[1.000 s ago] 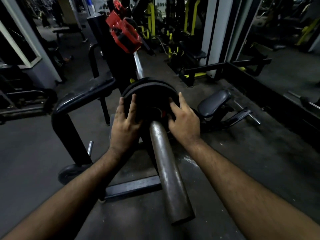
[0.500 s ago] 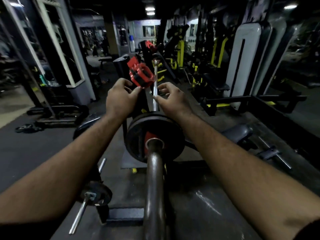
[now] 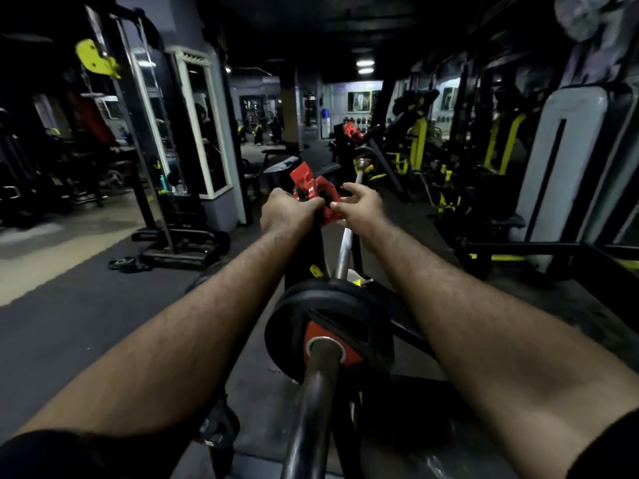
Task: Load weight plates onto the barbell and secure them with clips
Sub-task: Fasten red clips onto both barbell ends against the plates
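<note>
The red clip (image 3: 313,197) sits up above the barbell (image 3: 313,402), held between both hands: the left hand (image 3: 287,214) grips its near side with curled fingers, the right hand (image 3: 359,205) pinches its right edge. The barbell's long axis runs away from the viewer, its sleeve end nearest, a black weight plate (image 3: 294,323) with a red hub on it below the hands. Around lie dark rubber floor (image 3: 69,323), mirrors and yellow-trimmed machines (image 3: 498,150).

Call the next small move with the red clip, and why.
Probably lift the red clip free and bring it back to the near sleeve: both the left hand and right hand grip it, and the plate sits unclipped.
</note>
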